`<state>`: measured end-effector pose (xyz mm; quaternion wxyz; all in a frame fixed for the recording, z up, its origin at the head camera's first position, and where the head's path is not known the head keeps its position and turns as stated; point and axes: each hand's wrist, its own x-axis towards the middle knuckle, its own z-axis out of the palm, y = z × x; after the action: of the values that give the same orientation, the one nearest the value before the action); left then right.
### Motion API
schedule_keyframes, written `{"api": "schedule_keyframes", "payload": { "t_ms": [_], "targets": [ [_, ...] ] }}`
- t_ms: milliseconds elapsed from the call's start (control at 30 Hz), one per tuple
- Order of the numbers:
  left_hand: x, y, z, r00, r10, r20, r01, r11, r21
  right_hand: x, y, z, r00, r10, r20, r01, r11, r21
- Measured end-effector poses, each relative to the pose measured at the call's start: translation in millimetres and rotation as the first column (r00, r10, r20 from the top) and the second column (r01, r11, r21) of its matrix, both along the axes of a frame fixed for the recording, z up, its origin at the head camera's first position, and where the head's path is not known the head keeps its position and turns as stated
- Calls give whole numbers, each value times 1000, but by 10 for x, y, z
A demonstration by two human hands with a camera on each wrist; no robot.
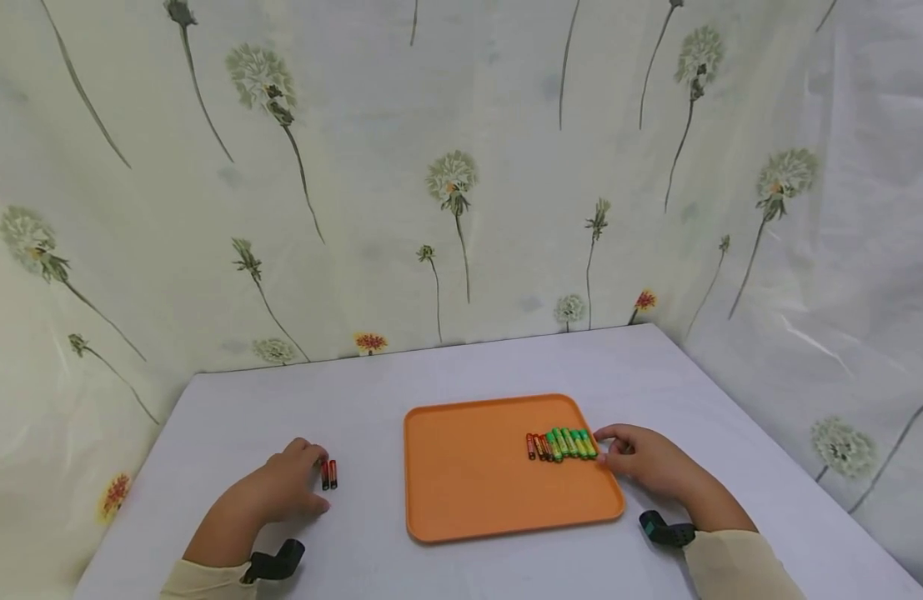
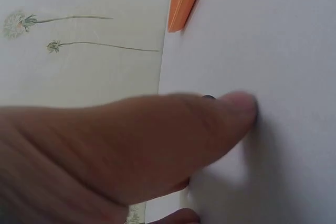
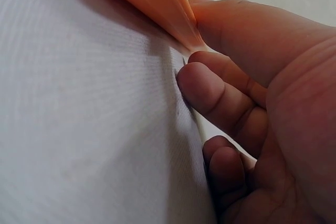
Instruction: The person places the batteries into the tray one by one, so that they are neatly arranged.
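On the table's left side, two red-and-black batteries (image 1: 329, 474) stand side by side. My left hand (image 1: 284, 483) is around their left side, fingertips at the nearer battery's far end and thumb spread apart toward me. In the left wrist view the thumb (image 2: 173, 135) hides nearly everything behind it. An orange tray (image 1: 469, 475) carries a row of several red batteries (image 1: 539, 447) and green batteries (image 1: 572, 443) along its right part. At the tray's right rim, my right hand (image 1: 649, 458) holds the edge, thumb against it and other fingers curled in below.
A white cloth covers the table (image 1: 371, 567). Behind it hangs a curtain with dandelion prints (image 1: 386, 208), which continues along both sides. Each wrist wears a black camera, the left one (image 1: 277, 562) and the right one (image 1: 665, 529).
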<state>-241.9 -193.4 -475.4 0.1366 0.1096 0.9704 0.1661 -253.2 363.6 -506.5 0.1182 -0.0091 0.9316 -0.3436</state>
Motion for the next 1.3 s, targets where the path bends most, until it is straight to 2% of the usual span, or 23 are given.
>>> {"api": "schedule_keyframes", "payload": {
  "t_ms": [200, 467, 867, 1300],
  "targets": [
    [-16, -17, -2, 1000, -15, -22, 16, 997, 74, 13, -13, 3, 1000, -5, 16, 4, 1000, 7],
    [-80, -12, -3, 999, -11, -48, 14, 998, 67, -3, -22, 70, 1000, 19, -22, -19, 1000, 6],
    [-71, -15, -41, 999, -3, -32, 5, 998, 55, 23, -30, 61, 1000, 9, 2, -9, 1000, 25],
    [-93, -8, 33, 998, 11, -59, -7, 998, 69, 19, -11, 46, 999, 27, -18, -27, 999, 23]
  ]
}}
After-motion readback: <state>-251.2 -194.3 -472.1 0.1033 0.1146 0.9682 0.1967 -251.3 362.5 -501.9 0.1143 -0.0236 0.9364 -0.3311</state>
